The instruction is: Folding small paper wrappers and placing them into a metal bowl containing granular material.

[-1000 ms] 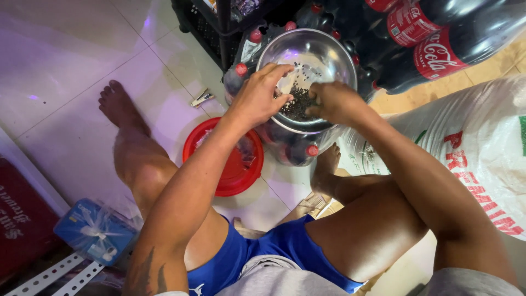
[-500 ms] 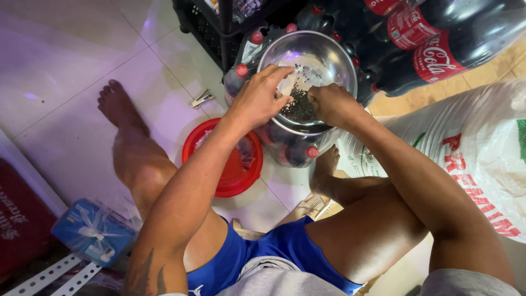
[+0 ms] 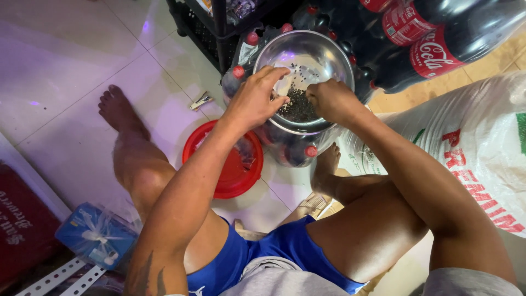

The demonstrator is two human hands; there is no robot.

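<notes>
A shiny steel bowl (image 3: 323,52) rests on top of a pack of dark soda bottles (image 3: 290,151). A heap of small black seeds (image 3: 298,107) lies at its near side. My left hand (image 3: 255,98) reaches over the bowl's left rim, fingers bent and pinched at the edge of the seed heap. My right hand (image 3: 331,101) is at the near right of the bowl, fingers curled down into the seeds. What the fingertips hold is hidden.
A red plastic lid (image 3: 224,164) lies on the white tiled floor beside the bottles. More large soda bottles (image 3: 433,38) lie behind. A white printed sack (image 3: 471,142) is at right, a black rack (image 3: 211,33) behind, a blue tissue pack (image 3: 93,235) at lower left.
Both hands stay over the bowl; the left hand's fingers have shifted slightly toward the seed heap. The bowl has not moved.
</notes>
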